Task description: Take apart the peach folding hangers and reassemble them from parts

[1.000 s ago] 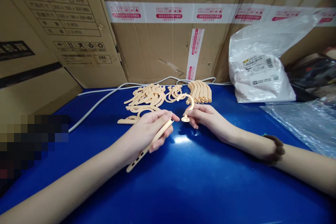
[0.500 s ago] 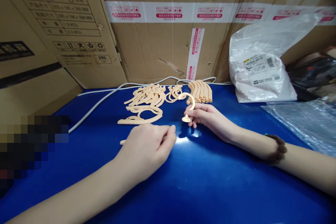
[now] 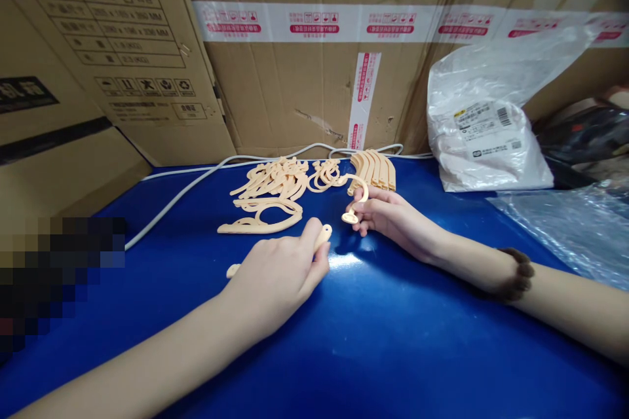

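My right hand (image 3: 398, 222) pinches a beige plastic hanger hook (image 3: 350, 217) near its flat round end, and its curve rises above the fingers. My left hand (image 3: 280, 275) is closed around a beige hanger arm (image 3: 324, 234). One end of that arm, with a small hole, sticks out past the thumb; the other end shows left of the hand, and the palm hides the middle. Just beyond my left hand lie assembled-looking hanger pieces (image 3: 260, 227). Farther back are a pile of hanger parts (image 3: 275, 178), several loose hooks (image 3: 324, 175) and a neat row of curved arms (image 3: 376, 170).
Cardboard boxes (image 3: 295, 91) wall off the back and left of the blue table (image 3: 393, 353). A white cable (image 3: 181, 198) runs along the back. At right stand a white plastic bag (image 3: 486, 124) and clear plastic wrap (image 3: 555, 229).
My left hand has turned the hanger arm so that its holed end now shows past the thumb. In my right hand the hook has tilted slightly, its round end facing up more.
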A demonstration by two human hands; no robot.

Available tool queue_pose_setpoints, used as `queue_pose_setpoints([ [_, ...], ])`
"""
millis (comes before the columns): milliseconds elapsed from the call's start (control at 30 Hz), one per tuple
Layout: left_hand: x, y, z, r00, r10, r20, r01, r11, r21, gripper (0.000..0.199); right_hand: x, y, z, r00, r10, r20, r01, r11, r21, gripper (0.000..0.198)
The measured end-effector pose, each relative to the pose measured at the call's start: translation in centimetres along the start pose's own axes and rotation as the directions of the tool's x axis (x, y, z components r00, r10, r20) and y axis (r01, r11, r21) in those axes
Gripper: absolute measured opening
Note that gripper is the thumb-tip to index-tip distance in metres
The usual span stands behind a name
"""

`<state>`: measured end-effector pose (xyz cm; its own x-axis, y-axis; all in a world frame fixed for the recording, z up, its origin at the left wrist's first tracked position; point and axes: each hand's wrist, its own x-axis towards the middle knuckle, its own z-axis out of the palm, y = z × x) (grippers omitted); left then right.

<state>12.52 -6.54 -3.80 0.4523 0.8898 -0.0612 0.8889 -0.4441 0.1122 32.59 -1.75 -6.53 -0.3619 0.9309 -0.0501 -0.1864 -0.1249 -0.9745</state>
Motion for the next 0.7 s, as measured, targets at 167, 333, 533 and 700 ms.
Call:
queue_pose_setpoints([
  [167,0.0,-0.1,0.4,0.997,0.063,-0.035,-0.064,0.998,-0.017,0.022,-0.1,0.0,0.1,0.999,-0.017,0.044,0.019,0.999,-0.031,0.017],
  [333,0.1,-0.9,1.3,0.97,0.163,-0.182,-0.179,0.981,-0.077,0.025,-0.2,-0.1,0.2,0.999,-0.014,0.04,0.013,1.0,0.004,0.021],
  [533,0.5,-1.3,1.2,0.963,0.198,-0.185,-0.22,0.969,-0.109,0.031,-0.2,-0.1,0.1,0.999,-0.025,0.037,0.025,1.0,0.018,0.024],
  [700,0.5,-1.2,1.3,0.945,0.239,-0.222,-0.265,0.959,-0.097,0.031,-0.2,-0.2,0.2,0.999,-0.026,0.027,0.026,1.0,-0.007,0.03],
])
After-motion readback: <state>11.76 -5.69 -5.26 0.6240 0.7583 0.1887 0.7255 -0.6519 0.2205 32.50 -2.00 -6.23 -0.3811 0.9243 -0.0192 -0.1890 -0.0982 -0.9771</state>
